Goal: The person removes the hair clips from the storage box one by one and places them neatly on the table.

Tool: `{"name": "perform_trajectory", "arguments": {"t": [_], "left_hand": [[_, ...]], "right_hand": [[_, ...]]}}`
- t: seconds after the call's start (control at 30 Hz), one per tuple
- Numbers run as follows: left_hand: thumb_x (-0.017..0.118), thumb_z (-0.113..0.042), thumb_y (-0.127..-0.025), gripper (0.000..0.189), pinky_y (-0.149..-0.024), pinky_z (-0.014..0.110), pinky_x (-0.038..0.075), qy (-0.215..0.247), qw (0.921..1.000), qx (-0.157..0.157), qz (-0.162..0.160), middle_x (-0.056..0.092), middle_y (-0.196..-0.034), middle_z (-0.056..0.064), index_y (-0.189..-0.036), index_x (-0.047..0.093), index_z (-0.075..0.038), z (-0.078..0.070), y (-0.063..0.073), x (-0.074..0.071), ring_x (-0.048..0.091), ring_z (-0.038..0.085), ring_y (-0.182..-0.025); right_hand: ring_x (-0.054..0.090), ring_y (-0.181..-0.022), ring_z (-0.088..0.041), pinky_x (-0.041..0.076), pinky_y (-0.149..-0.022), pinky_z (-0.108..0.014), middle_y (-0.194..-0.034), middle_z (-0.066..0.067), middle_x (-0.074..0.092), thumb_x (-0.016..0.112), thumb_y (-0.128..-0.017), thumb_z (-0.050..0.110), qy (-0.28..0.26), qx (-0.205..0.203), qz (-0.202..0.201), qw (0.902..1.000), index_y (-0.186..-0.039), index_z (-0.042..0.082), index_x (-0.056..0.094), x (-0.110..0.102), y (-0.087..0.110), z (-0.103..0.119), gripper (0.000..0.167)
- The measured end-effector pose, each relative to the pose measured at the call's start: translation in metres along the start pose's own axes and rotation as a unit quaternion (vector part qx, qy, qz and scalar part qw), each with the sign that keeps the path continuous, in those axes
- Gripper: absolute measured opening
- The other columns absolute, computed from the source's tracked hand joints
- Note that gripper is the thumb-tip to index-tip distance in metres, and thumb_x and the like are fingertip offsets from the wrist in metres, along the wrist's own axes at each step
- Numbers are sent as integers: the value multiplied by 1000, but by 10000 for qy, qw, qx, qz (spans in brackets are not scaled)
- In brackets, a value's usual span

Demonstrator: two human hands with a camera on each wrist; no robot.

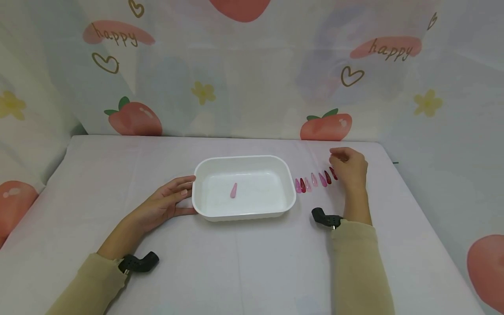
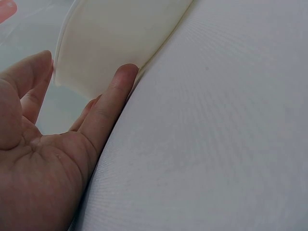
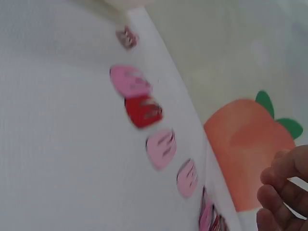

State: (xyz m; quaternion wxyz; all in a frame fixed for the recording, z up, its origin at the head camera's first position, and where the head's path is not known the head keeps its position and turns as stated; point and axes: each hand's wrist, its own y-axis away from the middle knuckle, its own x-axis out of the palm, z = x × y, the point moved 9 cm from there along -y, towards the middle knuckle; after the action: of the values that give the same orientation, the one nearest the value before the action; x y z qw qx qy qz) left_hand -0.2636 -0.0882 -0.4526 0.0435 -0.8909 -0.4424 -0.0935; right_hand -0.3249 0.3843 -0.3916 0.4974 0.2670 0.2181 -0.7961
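A white rectangular tray [image 1: 244, 216] sits mid-table with one pink snap hair clip [image 1: 234, 190] lying in it. My left hand [image 1: 167, 199] rests against the tray's left end, fingers extended; in the left wrist view a fingertip [image 2: 126, 72] touches the outer wall. To the tray's right, several clips in pinks and reds form a slanting row, among them a red clip [image 1: 302, 185] and a magenta one [image 1: 323, 179]. Over the row's far right end is my right hand [image 1: 351, 168], fingers bent. I cannot tell whether it pinches a clip.
A pale cloth covers the table [image 1: 236, 271]. Behind it rises a printed backdrop [image 1: 252, 87] with peaches, flowers and hearts. Black wrist camera mounts [image 1: 139, 262] stick out from both sleeves near the tabletop.
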Motion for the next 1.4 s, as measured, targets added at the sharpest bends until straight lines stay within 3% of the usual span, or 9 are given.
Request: {"name": "perform_trajectory", "arguments": {"t": [0.27, 0.53, 0.8, 1.2, 1.4], "left_hand": [[43, -9, -107, 50, -96, 51, 53, 15, 10000, -21, -25, 27, -156, 25, -155, 30, -9, 0, 0, -1, 48, 22, -136], [44, -9, -107, 50, -96, 51, 53, 68, 9999, -94, -68, 27, -157, 23, -155, 30, -10, 0, -1, 0, 48, 23, -137], [44, -9, -107, 51, -96, 52, 53, 100, 9999, -76, -68, 26, -157, 24, -155, 29, -9, -2, 0, 1, 46, 23, -138], [43, -8, -107, 50, -96, 53, 53, 81, 9999, -85, -85, 27, -156, 22, -155, 31, -10, 0, 0, 0, 49, 22, -136], [44, -9, -107, 49, -96, 52, 53, 84, 9999, -88, -97, 28, -156, 22, -154, 32, -11, -1, 0, 0, 48, 22, -136]], "right_hand": [[62, -103, -21, 56, -86, -34, -116, -7, 69, 61, -98, 26, -675, -1068, 398, 9912, -120, 13, 71, 28, 25, 73, 27], [63, -101, -20, 58, -82, -36, -112, -3, 70, 65, -97, 24, -735, -1641, 1123, 9773, -118, 17, 71, 64, 50, 114, 23], [64, -96, -19, 57, -77, -35, -105, -2, 70, 67, -95, 19, -703, -2185, 1632, 9595, -115, 14, 72, 91, 72, 136, 21], [67, -94, -16, 56, -81, -35, -104, 2, 72, 68, -93, 18, -335, -2451, 2330, 9405, -114, 13, 72, 127, 96, 148, 21], [68, -94, -16, 55, -82, -34, -108, -3, 73, 68, -93, 16, -153, -2746, 2713, 9224, -115, 10, 72, 145, 108, 152, 24]]}}
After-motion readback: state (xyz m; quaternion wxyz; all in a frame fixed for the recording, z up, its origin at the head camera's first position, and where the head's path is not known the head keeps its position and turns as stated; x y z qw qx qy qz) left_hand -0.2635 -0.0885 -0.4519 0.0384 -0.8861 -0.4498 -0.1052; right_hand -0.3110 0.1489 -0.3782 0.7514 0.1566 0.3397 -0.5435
